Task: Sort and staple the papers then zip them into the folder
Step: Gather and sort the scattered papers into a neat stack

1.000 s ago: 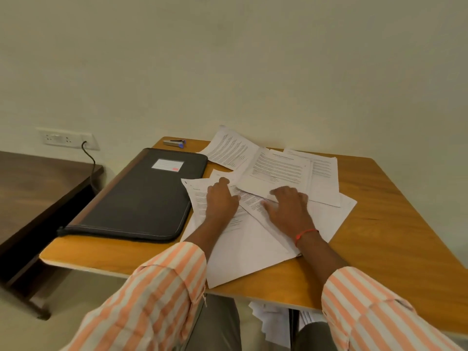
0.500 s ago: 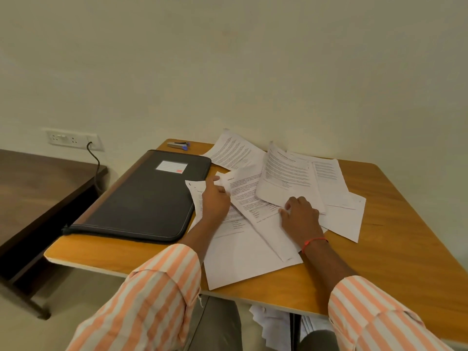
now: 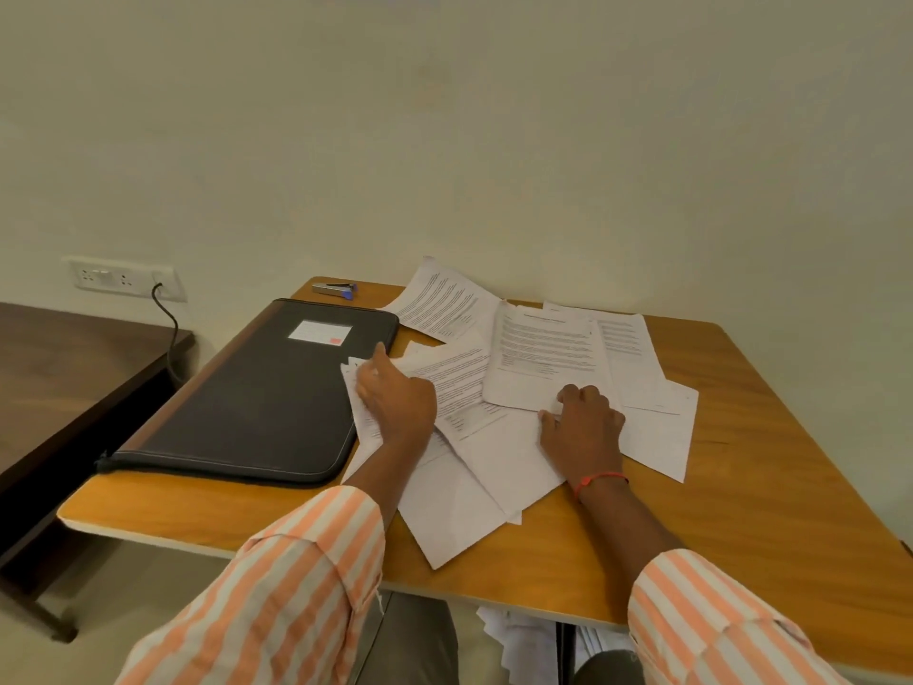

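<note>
Loose papers lie fanned across the table with both hands in the pile, and the sorting looks unfinished.

The table (image 3: 741, 487) fills the lower frame. The closed black folder (image 3: 257, 402) lies flat at centre left, its long axis running from lower left to upper right, label end farthest away. The papers (image 3: 494, 452) sprawl at centre, just right of the folder, overlapping at clashing angles. The left hand (image 3: 395, 402) grips the pile's left edge, thumb up. The right hand (image 3: 583, 427) rests at centre right with fingers bent on a printed page; I cannot tell whether it pinches. The stapler (image 3: 335, 289) sits beyond the folder. Tugging one sheet could drag its neighbours off the near edge.
</note>
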